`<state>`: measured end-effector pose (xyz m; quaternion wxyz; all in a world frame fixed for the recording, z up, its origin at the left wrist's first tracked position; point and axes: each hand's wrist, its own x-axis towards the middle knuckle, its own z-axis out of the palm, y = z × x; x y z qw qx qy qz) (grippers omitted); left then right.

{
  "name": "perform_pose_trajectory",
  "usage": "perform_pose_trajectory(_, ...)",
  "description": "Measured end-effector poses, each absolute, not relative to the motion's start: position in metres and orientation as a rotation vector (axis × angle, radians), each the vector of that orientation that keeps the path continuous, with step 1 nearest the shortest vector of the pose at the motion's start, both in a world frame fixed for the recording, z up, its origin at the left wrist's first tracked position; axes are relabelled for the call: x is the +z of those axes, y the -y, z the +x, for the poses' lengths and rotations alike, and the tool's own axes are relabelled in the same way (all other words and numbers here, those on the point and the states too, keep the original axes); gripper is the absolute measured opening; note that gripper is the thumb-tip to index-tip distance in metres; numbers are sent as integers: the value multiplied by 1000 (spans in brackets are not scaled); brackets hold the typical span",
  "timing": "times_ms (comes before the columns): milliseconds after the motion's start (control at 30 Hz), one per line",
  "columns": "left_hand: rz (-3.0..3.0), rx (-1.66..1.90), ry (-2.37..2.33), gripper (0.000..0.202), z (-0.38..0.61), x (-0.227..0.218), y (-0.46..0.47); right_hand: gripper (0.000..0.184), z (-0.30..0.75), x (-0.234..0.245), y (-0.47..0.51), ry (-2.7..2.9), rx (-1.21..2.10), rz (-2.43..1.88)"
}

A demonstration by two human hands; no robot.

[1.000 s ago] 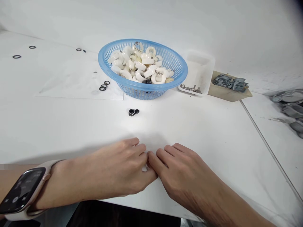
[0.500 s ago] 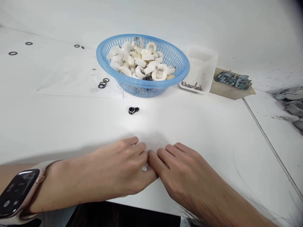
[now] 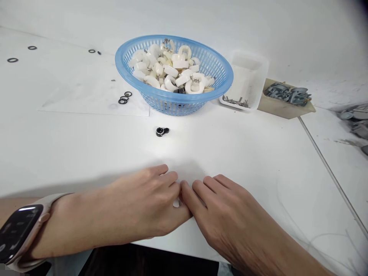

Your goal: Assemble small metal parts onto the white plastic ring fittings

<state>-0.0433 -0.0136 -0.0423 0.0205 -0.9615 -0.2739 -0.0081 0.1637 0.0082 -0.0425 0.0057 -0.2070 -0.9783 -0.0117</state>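
My left hand [image 3: 143, 207] and my right hand [image 3: 221, 211] lie knuckles-up on the white table [image 3: 258, 161] near its front edge, fingertips meeting. Their fingers are curled and pressed together around a small white piece [image 3: 176, 204] that shows only as a sliver between them. A watch [image 3: 17, 234] sits on my left wrist. Beyond the hands lies a small black and silver ring part [image 3: 161, 131]. Farther back stands a blue plastic basket [image 3: 143, 88] heaped with white plastic parts [image 3: 172, 73].
Black O-rings [image 3: 124, 98] lie on a clear sheet left of the basket, with more [image 3: 12, 60] at far left. A white tray [image 3: 247, 76] with small metal pins and a tan box of grey metal parts [image 3: 287, 96] stand right of the basket. More grey parts [image 3: 356, 122] lie at the right edge.
The hands have stayed together in place. The view has tilted slightly, so the basket and trays sit a little higher in the picture.
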Motion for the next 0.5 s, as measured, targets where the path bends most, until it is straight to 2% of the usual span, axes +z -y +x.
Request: perform_pose_trajectory(500,-3025,-24,828,16,-43,-41,11,22,165,-41,-7,3064,-24,-686)
